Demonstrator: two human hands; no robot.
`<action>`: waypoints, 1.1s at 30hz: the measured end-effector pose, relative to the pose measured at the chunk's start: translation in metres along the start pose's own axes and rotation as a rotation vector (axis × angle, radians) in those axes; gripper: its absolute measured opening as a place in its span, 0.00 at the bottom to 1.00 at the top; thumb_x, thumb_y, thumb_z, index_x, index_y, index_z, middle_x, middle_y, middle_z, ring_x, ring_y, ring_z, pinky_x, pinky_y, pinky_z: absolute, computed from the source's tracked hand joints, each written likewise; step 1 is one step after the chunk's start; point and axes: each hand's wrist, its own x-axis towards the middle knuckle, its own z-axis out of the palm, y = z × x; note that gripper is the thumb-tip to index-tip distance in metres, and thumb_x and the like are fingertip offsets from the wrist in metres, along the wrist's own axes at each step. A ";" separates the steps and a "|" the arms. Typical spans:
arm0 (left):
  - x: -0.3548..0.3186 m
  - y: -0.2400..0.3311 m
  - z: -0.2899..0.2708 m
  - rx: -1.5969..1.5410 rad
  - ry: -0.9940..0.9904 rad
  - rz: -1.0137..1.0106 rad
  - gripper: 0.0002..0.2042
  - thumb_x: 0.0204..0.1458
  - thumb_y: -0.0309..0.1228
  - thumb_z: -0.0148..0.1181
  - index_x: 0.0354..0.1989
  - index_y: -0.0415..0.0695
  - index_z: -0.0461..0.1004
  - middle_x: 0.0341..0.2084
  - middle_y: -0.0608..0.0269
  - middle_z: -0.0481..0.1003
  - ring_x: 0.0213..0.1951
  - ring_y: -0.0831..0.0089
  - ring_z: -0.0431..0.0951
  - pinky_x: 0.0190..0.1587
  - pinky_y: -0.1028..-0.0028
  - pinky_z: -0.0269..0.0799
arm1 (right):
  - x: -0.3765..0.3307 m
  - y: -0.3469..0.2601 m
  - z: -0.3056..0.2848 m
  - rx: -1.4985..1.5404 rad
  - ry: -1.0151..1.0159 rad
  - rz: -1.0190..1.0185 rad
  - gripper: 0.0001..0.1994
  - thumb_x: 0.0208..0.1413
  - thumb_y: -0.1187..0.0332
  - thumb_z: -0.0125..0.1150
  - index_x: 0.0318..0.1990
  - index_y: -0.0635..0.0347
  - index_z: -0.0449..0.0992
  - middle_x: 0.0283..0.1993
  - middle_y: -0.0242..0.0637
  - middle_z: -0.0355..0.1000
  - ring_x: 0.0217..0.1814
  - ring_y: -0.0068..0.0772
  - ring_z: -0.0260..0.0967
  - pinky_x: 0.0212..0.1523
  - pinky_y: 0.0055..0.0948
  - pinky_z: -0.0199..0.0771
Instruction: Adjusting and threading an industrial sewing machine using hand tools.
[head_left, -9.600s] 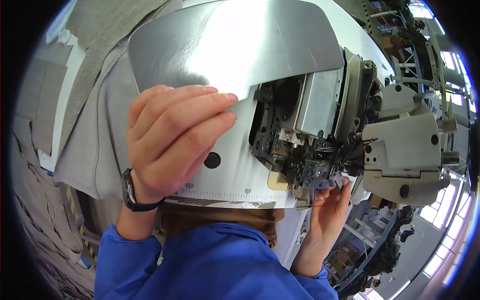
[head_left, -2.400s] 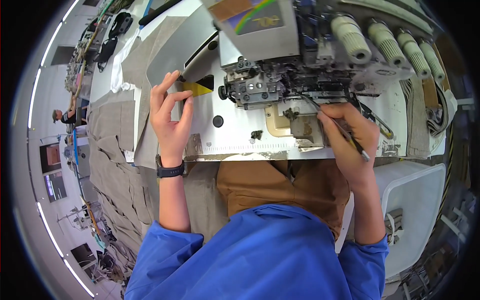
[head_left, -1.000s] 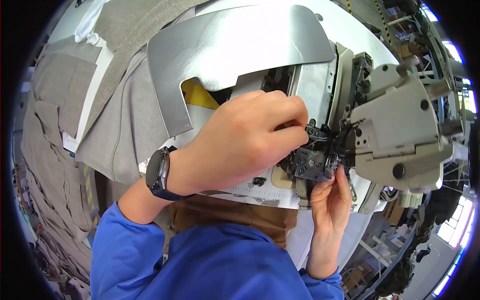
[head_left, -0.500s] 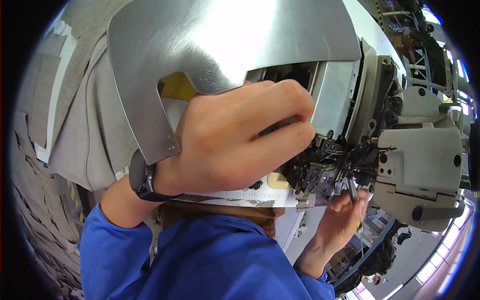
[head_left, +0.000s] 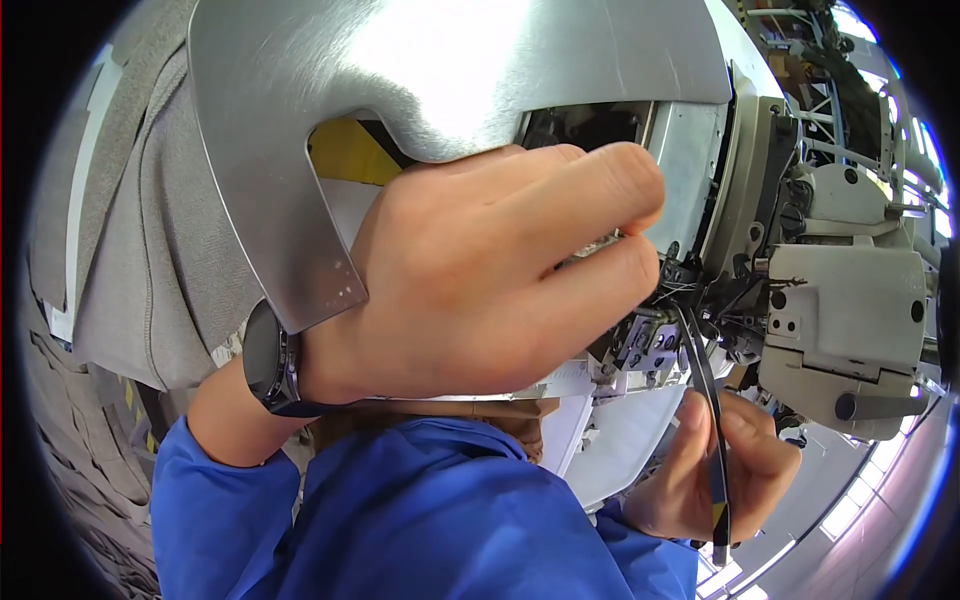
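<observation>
My left hand (head_left: 480, 270) reaches over the sewing machine's open bed, its fingers curled and pressed together. Whatever those fingers grip, if anything, is hidden behind the knuckles. A dark smartwatch (head_left: 270, 360) circles that wrist. Right of it, my right hand (head_left: 715, 470) pinches dark metal tweezers (head_left: 708, 400). Their tips point up into the machine's exposed mechanism (head_left: 648, 340), where thin pale threads run among small metal parts. Whether the tips hold a thread is too small to tell. A shiny metal plate (head_left: 250, 180) with a cut-out lies just beyond my left hand, overlapping its wrist.
The pale sewing machine head (head_left: 845, 310) stands close on the right. Grey fabric (head_left: 180, 250) is draped on the left, with more piled below it. Metal racks (head_left: 830, 100) rise at the far right. A yellow part (head_left: 350, 152) shows through the plate's cut-out.
My right hand has come lower and to the right, and more of the tweezers shows. My left hand sits slightly farther right, still curled. The view has shifted a little.
</observation>
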 end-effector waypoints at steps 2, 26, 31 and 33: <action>-0.001 -0.001 0.001 -0.009 0.003 0.015 0.12 0.30 0.17 0.65 0.28 0.38 0.78 0.29 0.60 0.74 0.26 0.72 0.75 0.23 0.78 0.69 | 0.010 -0.003 0.000 -0.109 -0.074 -0.027 0.18 0.46 0.78 0.71 0.39 0.60 0.65 0.28 0.44 0.76 0.22 0.35 0.72 0.25 0.25 0.71; 0.038 0.025 -0.046 -0.322 -0.135 -0.241 0.04 0.42 0.27 0.64 0.27 0.43 0.79 0.20 0.63 0.73 0.22 0.69 0.72 0.24 0.71 0.65 | -0.024 0.163 -0.027 0.450 0.988 0.550 0.17 0.63 0.71 0.46 0.56 0.71 0.66 0.52 0.51 0.66 0.48 0.35 0.67 0.47 0.28 0.72; 0.071 0.006 -0.054 -0.264 -0.343 -0.166 0.03 0.44 0.28 0.62 0.25 0.43 0.77 0.20 0.61 0.73 0.23 0.65 0.73 0.25 0.69 0.66 | 0.039 0.231 0.021 0.338 0.814 0.566 0.17 0.64 0.71 0.46 0.56 0.71 0.65 0.50 0.50 0.67 0.47 0.35 0.67 0.47 0.28 0.72; 0.082 -0.001 -0.043 -0.276 -0.456 -0.130 0.03 0.44 0.28 0.61 0.25 0.43 0.76 0.20 0.61 0.72 0.23 0.64 0.73 0.26 0.68 0.66 | 0.047 0.242 0.032 0.308 0.770 0.583 0.17 0.64 0.70 0.46 0.56 0.71 0.65 0.49 0.50 0.68 0.47 0.35 0.68 0.48 0.28 0.71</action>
